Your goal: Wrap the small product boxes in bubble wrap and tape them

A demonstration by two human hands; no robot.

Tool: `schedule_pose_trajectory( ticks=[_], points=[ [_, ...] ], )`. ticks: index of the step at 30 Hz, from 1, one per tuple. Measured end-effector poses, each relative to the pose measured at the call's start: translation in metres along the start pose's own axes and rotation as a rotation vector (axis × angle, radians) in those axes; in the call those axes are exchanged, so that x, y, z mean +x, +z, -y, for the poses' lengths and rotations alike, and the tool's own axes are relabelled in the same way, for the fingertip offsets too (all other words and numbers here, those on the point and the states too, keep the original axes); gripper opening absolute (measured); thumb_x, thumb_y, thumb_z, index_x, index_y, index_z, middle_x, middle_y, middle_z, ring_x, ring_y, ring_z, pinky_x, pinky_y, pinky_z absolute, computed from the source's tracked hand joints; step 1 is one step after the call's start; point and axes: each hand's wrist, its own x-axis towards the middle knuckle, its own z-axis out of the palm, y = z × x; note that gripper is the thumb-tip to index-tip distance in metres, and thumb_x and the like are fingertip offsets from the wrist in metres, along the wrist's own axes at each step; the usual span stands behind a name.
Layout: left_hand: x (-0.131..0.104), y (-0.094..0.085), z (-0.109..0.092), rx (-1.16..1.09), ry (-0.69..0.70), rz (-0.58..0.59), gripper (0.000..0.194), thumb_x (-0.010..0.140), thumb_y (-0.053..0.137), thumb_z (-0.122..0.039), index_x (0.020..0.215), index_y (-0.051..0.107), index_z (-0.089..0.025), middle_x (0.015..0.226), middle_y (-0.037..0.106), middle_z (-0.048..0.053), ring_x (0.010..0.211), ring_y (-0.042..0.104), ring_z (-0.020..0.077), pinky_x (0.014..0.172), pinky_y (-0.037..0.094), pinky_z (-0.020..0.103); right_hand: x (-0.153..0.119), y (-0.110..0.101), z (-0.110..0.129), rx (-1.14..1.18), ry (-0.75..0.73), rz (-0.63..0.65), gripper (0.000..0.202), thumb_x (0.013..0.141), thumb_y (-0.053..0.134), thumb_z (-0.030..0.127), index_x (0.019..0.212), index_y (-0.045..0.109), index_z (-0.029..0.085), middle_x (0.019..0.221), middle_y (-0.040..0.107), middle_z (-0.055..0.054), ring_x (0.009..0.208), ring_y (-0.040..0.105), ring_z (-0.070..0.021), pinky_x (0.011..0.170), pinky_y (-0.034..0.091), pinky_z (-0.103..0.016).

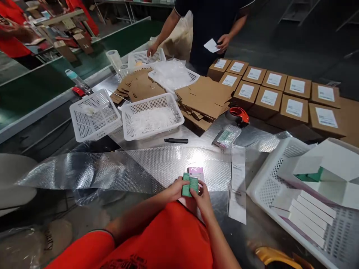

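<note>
Near the front edge of the table, my left hand (177, 187) and my right hand (203, 194) are close together. Between them are small green boxes (193, 184), seemingly two side by side. The left fingers close on the left box, and the right fingers and thumb grip the right one. Just beyond the fingers lies a pink box (195, 172) on a strip of bubble wrap (146, 164), its near end hidden by the green boxes. A black box cutter (176, 141) lies farther back. To the right is a long printed paper slip (238, 185).
White baskets (126, 129) and flat cardboard stacks (204, 95) stand behind. A red tape dispenser (238, 115) sits by a bubble-wrapped pack (227, 136). Labelled cartons (269, 96) line the right rear. A basket (260, 186) holds white boxes. A co-worker (209, 33) stands opposite, holding paper.
</note>
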Motion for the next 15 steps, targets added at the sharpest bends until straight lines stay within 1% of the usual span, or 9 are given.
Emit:
schedule_pose_trajectory(
  ticks=[2,4,7,9,11,13,15],
  points=[
    [0.010,0.009,0.005,0.138,0.038,-0.109,0.030,0.070,0.079,-0.020,0.091,0.057,-0.018,0.089,0.073,0.005,0.080,0.072,0.0193,0.077,0.057,0.032,0.007,-0.013,-0.003,-0.074,-0.017,-0.099,0.064,0.061,0.073,0.053,0.114,0.051,0.025,0.096,0.071,-0.006,0.087,0.069,-0.0250,0.076,0.057,-0.038],
    [0.019,0.018,0.007,0.282,0.073,-0.203,0.028,0.072,0.079,-0.021,0.089,0.057,-0.018,0.087,0.072,0.004,0.079,0.071,0.0183,0.073,0.056,0.029,0.015,-0.021,-0.004,-0.221,-0.034,-0.210,0.063,0.063,0.068,0.053,0.116,0.051,0.024,0.096,0.070,-0.006,0.085,0.069,-0.0252,0.075,0.056,-0.037],
    [0.032,0.027,0.007,0.402,0.102,-0.309,0.026,0.074,0.079,-0.020,0.087,0.057,-0.018,0.087,0.073,0.005,0.080,0.071,0.0185,0.069,0.055,0.027,0.026,-0.023,0.000,-0.494,-0.051,-0.317,0.059,0.069,0.060,0.047,0.120,0.051,0.021,0.100,0.070,-0.009,0.088,0.067,-0.0269,0.078,0.053,-0.038],
    [0.038,0.030,0.006,0.491,0.132,-0.379,0.027,0.072,0.080,-0.015,0.089,0.058,-0.018,0.090,0.073,0.005,0.086,0.071,0.0193,0.071,0.053,0.026,0.032,-0.020,0.004,-0.637,-0.084,-0.339,0.055,0.072,0.055,0.043,0.121,0.053,0.017,0.107,0.068,-0.014,0.096,0.066,-0.0291,0.080,0.051,-0.038],
    [0.042,0.030,0.005,0.589,0.166,-0.447,0.030,0.070,0.079,-0.010,0.091,0.059,-0.018,0.094,0.073,0.005,0.093,0.070,0.0204,0.076,0.052,0.027,0.036,-0.017,0.007,-0.709,-0.118,-0.335,0.052,0.075,0.052,0.042,0.118,0.057,0.014,0.109,0.067,-0.017,0.101,0.064,-0.0303,0.082,0.050,-0.038],
    [0.044,0.029,0.004,0.677,0.194,-0.487,0.028,0.071,0.076,-0.008,0.093,0.060,-0.018,0.095,0.073,0.005,0.096,0.070,0.0209,0.080,0.051,0.028,0.038,-0.015,0.008,-0.716,-0.139,-0.314,0.048,0.077,0.051,0.044,0.113,0.059,0.014,0.106,0.067,-0.017,0.100,0.063,-0.0297,0.084,0.049,-0.037],
    [0.044,0.027,0.004,0.746,0.208,-0.490,0.023,0.075,0.074,-0.010,0.093,0.061,-0.018,0.093,0.072,0.005,0.095,0.070,0.0207,0.080,0.051,0.028,0.038,-0.016,0.008,-0.709,-0.160,-0.297,0.045,0.080,0.048,0.044,0.110,0.061,0.014,0.104,0.067,-0.016,0.099,0.062,-0.0285,0.085,0.048,-0.036]
  ],
)
